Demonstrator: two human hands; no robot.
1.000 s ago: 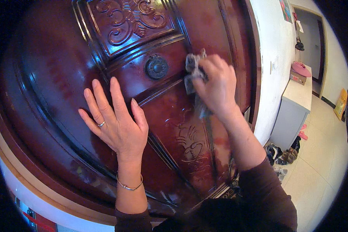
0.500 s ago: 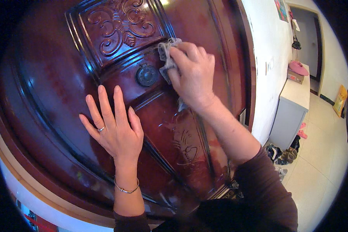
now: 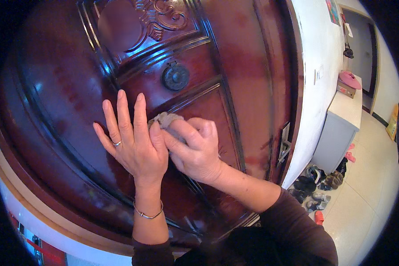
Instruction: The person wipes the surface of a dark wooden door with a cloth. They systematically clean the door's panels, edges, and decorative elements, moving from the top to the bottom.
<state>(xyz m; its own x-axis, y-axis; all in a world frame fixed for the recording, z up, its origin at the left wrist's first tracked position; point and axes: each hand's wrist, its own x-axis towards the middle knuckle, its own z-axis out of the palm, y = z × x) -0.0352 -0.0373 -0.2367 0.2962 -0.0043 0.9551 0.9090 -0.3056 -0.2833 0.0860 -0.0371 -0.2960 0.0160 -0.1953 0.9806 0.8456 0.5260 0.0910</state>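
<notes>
A dark red, glossy door (image 3: 257, 88) with carved panels fills most of the view. My left hand (image 3: 135, 137) lies flat against it, fingers spread, with a ring and a bracelet on. Bunched in my right hand (image 3: 193, 148) is a grey cloth (image 3: 166, 119), pressed to the door just beside my left thumb. Part of the cloth is hidden under the fingers. Above both hands sits a round dark door peephole cover (image 3: 176, 77), below a panel of scrollwork (image 3: 166, 17).
A door handle plate (image 3: 284, 144) is near the door's right edge. Beyond the white wall stands a grey cabinet (image 3: 337, 133) with a pink hat-like item (image 3: 350, 80) on a box. Several shoes (image 3: 317, 177) lie on the tiled floor (image 3: 363, 177) at its foot.
My right hand has moved down and left with the cloth, from beside the round cover to next to my left thumb. The left hand stays flat on the door.
</notes>
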